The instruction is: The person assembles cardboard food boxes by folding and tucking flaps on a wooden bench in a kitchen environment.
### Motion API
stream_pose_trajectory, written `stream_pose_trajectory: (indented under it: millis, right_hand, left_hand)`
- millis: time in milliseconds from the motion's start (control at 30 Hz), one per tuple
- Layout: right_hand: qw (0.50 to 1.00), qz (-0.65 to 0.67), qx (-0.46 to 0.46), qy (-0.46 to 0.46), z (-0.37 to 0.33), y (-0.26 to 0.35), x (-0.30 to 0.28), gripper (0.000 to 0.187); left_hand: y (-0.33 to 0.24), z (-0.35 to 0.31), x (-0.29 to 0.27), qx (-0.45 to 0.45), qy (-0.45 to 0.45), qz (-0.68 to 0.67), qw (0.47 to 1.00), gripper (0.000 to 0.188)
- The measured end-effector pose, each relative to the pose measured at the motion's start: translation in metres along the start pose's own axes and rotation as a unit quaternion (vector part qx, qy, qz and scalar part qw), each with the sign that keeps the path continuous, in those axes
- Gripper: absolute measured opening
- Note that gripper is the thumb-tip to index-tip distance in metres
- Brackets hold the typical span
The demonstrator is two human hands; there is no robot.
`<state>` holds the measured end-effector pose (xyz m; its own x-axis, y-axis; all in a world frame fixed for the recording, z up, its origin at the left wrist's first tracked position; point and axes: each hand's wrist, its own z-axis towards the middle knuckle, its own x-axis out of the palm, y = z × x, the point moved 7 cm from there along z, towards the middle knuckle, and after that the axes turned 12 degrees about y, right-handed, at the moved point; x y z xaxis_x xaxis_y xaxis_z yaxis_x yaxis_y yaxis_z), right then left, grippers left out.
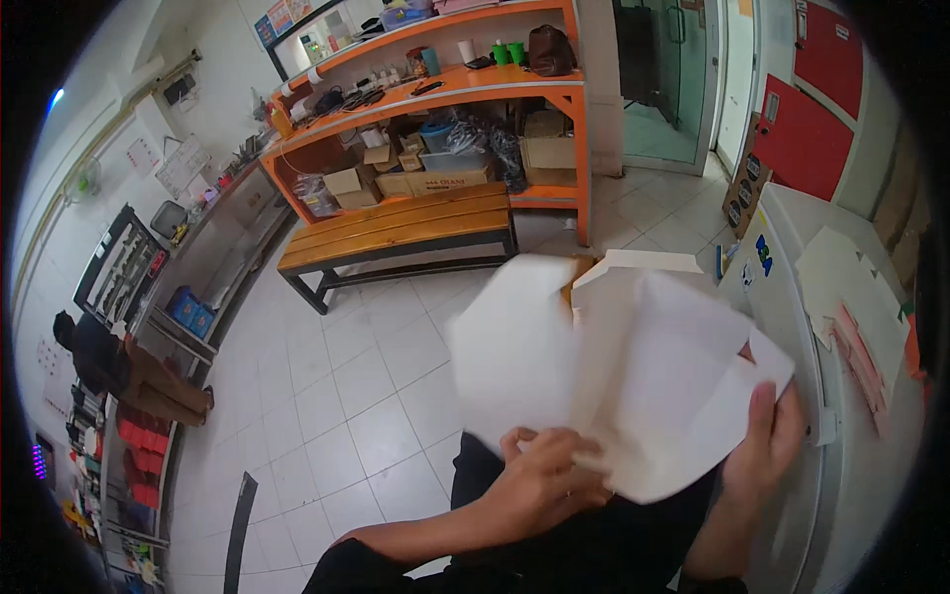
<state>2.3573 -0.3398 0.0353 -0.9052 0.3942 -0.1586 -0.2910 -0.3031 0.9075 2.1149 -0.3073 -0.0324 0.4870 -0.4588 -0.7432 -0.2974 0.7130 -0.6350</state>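
I hold a flat white cardboard box blank, partly folded, in front of me above my lap. My left hand grips its lower edge near the middle, fingers curled over the card. My right hand pinches the blank's right flap from below, thumb on top. A brown inner side of the card shows at the top fold. Both forearms come up from the lower edge.
A white chest-like cabinet stands at my right with a stack of flat white blanks on top. A wooden bench and orange shelves with cartons are ahead. A person crouches at far left.
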Motion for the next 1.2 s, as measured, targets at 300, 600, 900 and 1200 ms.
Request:
stream_pose_trajectory:
  millis: [300,600,900,1200]
  right_hand:
    - [0.882,-0.045,-0.381,0.273,-0.052,0.061,0.098,0.050]
    - [0.871,-0.188,-0.332,0.310,-0.024,0.033,0.117,0.046]
    - [0.915,-0.238,-0.284,0.160,-0.039,0.019,0.138,0.056]
    - [0.880,-0.261,-0.198,0.345,-0.005,0.030,0.089,0.060]
  left_hand:
    - [0.016,-0.032,-0.038,0.001,-0.213,-0.691,0.691,0.061]
    - [0.020,-0.031,-0.023,-0.066,-0.292,-0.611,0.732,0.040]
    - [0.003,-0.033,-0.012,-0.005,-0.401,-0.432,0.808,0.039]
    - [-0.020,-0.014,-0.080,-0.029,-0.007,0.074,0.997,0.031]
